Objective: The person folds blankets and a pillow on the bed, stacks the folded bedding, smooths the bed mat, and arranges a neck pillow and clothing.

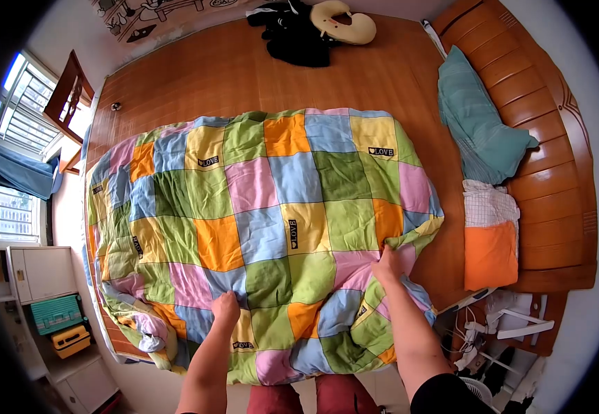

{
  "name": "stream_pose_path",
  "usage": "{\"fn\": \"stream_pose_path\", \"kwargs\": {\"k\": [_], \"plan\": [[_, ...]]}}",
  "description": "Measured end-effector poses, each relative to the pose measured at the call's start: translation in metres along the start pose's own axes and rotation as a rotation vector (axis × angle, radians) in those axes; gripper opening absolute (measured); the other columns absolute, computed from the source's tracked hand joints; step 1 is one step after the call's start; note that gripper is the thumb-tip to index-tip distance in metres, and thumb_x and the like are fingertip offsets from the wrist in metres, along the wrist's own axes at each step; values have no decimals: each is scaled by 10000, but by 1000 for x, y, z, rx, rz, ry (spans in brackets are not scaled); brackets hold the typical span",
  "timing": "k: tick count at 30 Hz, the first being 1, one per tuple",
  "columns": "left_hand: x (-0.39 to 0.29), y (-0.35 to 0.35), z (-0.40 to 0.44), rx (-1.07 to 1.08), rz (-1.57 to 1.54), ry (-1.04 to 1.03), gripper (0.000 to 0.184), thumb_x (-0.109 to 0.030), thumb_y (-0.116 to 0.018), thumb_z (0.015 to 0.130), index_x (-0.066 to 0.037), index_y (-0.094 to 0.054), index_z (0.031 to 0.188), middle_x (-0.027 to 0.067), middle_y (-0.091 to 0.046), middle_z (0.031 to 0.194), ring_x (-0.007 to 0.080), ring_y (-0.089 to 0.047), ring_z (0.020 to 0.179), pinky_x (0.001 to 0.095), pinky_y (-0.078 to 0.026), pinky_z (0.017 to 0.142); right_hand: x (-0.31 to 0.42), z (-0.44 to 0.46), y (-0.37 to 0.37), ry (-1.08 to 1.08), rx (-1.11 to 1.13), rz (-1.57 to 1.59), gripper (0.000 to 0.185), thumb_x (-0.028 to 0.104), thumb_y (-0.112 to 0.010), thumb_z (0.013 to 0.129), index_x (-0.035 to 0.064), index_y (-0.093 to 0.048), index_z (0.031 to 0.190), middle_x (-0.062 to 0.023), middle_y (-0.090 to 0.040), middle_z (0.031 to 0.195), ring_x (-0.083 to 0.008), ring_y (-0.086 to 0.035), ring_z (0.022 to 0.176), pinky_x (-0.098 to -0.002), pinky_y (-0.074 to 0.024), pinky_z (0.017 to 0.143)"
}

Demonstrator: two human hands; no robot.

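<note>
Clenched fast on the quilt (265, 238), the left hand (226, 306) and right hand (388, 266) could, by tugging unevenly, leave it skewed across the bed (203, 72).

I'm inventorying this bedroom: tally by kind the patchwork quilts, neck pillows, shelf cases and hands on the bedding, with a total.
Multicoloured patchwork quilt: 1
Cream U-shaped neck pillow: 1
Ribbed teal case, yellow case: 2
Left hand, right hand: 2
Total: 6

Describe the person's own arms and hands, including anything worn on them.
The left hand and right hand are ungloved, with no watch or bracelet visible. A black sleeve shows above the right forearm, which is bare like the left forearm.
</note>
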State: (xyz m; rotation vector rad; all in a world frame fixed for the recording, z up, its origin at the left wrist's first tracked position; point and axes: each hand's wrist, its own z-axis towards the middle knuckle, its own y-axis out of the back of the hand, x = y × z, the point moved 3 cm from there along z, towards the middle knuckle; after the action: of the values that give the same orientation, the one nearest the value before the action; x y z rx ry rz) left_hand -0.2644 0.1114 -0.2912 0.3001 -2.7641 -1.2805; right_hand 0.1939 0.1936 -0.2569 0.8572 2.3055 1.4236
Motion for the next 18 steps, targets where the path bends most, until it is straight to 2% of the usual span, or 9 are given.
{"fn": "stream_pose_path", "kwargs": {"k": [1,4,6,8,10,11,14,16,18], "plan": [[-4,13,-6,-87,16,-77,143,-129,-492,763,-53,-603,812,143,-642,790,311,-630,769,415,-487,682,-13,5,5,139,-33,-15,467,178,-624,721,74,-494,1157,-194,-594,1008,-342,-563,966,-452,-426,846],[18,28,-32,-35,58,-133,141,-141,-516,754,-65,-606,832,139,-641,826,300,-629,786,399,-490,677,-52,-17,53,438,-145,113,213,78,-564,739,35,-643,932,-140,-625,737,-274,-621,738,-389,-481,658],[50,34,-78,129,123,-129,130,-140,-529,744,-68,-615,808,146,-642,836,297,-628,798,399,-490,672,-99,-42,75,244,324,217,205,64,-565,716,62,-674,889,-126,-613,683,-194,-598,634,-317,-458,583],[73,28,-106,206,137,-38,108,-129,-550,730,-69,-624,782,145,-646,850,295,-628,815,403,-491,672,-111,-53,81,231,570,127,212,54,-562,709,63,-687,880,-102,-608,659,-129,-559,590,-275,-427,556],[96,15,-126,242,158,-17,117,-142,-557,729,-65,-629,780,150,-647,859,297,-628,827,406,-492,677,-129,-31,74,183,380,136,179,84,-580,718,38,-682,857,-121,-615,674,-177,-593,616,-296,-456,579],[104,9,-130,259,161,-2,125,-145,-552,734,-66,-632,790,149,-647,857,299,-629,826,407,-493,678,-144,-9,61,211,169,334,149,60,-589,718,30,-675,835,-98,-627,681,-168,-576,603,-288,-463,598],[104,3,-128,328,178,50,155,-155,-540,748,-70,-641,831,147,-648,862,303,-628,832,412,-493,683,-163,80,31,155,-176,701,278,93,-598,761,-18,-577,1015,-90,-581,803,-156,-562,756,-268,-452,690],[101,-2,-121,253,146,58,173,-167,-548,753,-78,-652,859,139,-651,872,303,-627,842,410,-493,683,-126,113,48,41,-229,552,406,164,-623,775,-17,-524,1124,-159,-573,1032,-237,-550,969,-319,-430,843],[85,16,-109,358,186,54,195,-239,-536,778,-85,-655,795,128,-653,868,301,-628,835,398,-495,679,-82,134,64,1,-309,481,588,229,-682,732,-7,-452,1220,-202,-513,1182,-299,-493,1107,-353,-390,939]]}}
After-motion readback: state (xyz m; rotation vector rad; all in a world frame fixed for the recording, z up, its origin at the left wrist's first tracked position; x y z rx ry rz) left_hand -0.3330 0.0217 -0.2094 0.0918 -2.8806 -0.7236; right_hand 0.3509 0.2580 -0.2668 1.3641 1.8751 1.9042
